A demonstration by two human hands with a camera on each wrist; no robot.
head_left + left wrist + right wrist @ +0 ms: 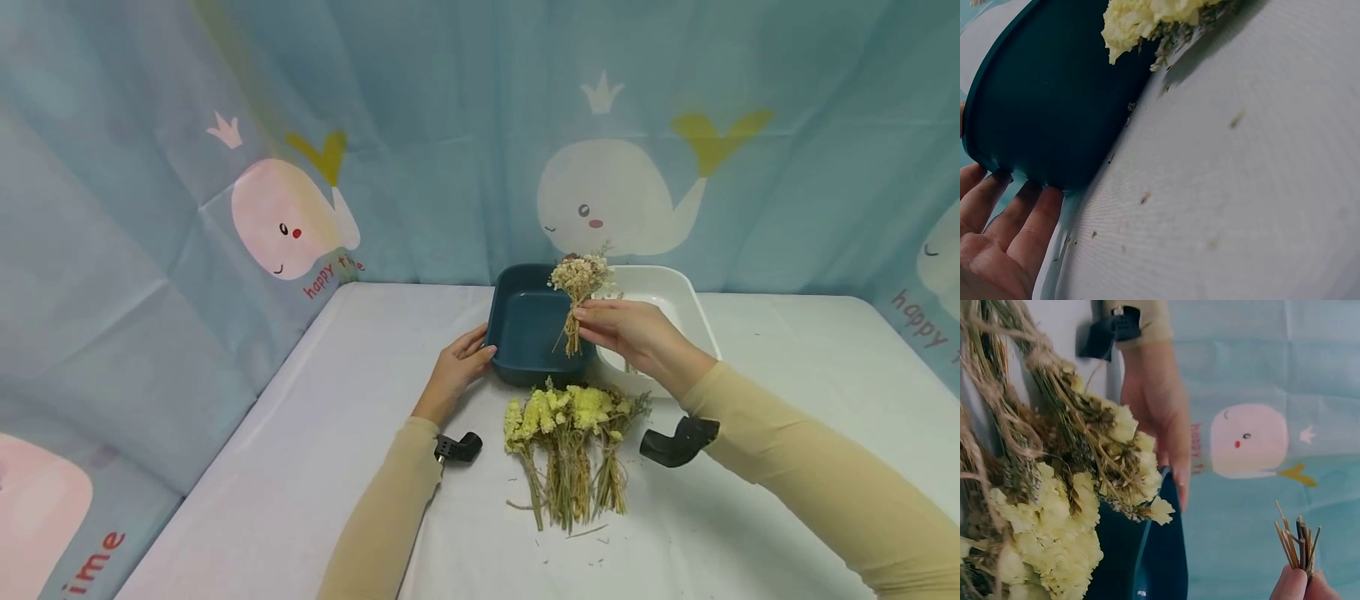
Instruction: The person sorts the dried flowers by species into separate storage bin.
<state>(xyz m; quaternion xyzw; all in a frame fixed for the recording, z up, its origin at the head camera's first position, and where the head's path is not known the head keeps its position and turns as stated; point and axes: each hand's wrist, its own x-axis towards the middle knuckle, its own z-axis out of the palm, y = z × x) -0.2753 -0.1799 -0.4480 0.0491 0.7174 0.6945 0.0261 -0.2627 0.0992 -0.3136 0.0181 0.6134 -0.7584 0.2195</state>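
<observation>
A small bunch of dried cream flowers [581, 279] is pinched by its tied stems in my right hand [637, 333], over the dark teal tray [525, 321]. In the right wrist view the cut stem ends [1300, 540] stick out past the thumb and finger. My left hand [457, 367] holds the tray's near left corner, its fingertips [1047, 200] against the outer wall and the thumb at the rim. Several tied bunches of yellow dried flowers [570, 417] lie side by side in front of the tray, stems towards me.
To the right of the teal tray stands a white tray [697, 321], partly hidden behind my right hand; bits of dried flowers show in it. Stem scraps [588, 531] are scattered on the white table [390, 367]. A blue whale-print curtain [435, 167] hangs behind the table.
</observation>
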